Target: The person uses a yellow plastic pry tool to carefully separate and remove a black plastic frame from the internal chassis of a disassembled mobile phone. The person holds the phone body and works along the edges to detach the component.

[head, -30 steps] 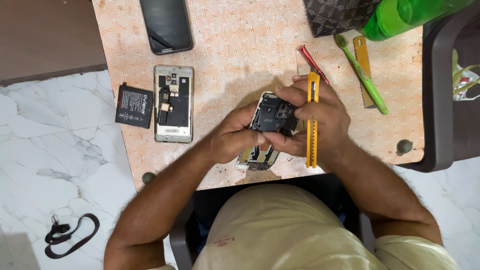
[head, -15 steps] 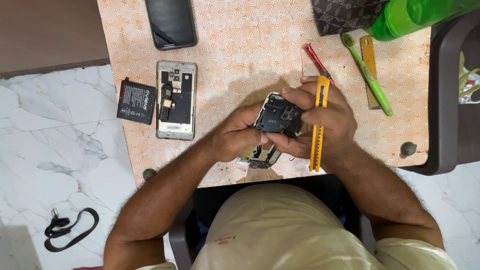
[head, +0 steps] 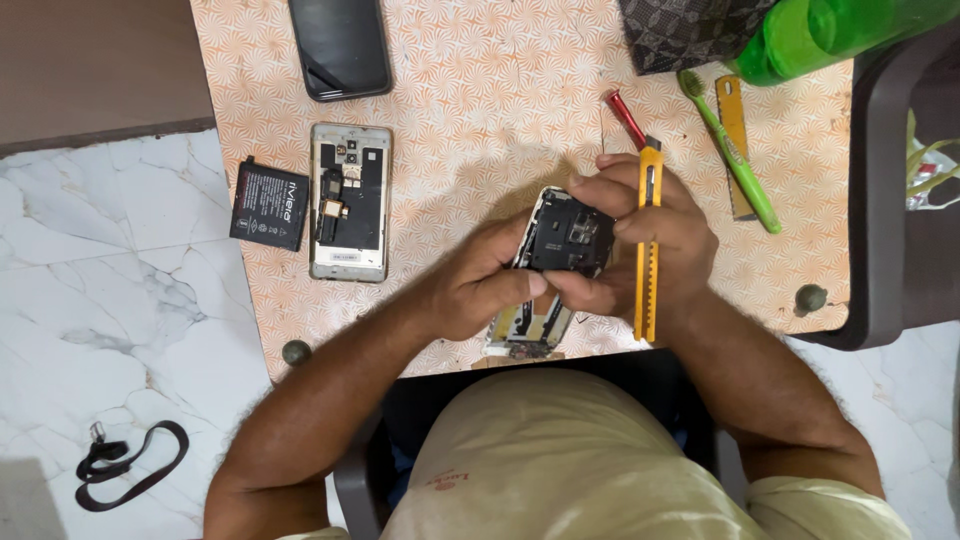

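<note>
the opened phone [head: 560, 245] sits between both hands, held just above the near edge of the bench [head: 480, 130], its long axis running from upper right down to lower left, the lower end poking out under the left hand [head: 480, 290]. the left hand comes in from the lower left, fingers curled round the phone's side, thumb tip pressed on the dark inner plate. the right hand [head: 660, 240] closes in from the right, fingertips pinching the phone's upper edge, and also clamps a yellow knife [head: 648, 240] lying almost straight up and down, just right of the phone. both hands touch the phone; the left covers more of it. a second open phone [head: 350, 200] and a battery [head: 270, 205] lie well apart to the left.
</note>
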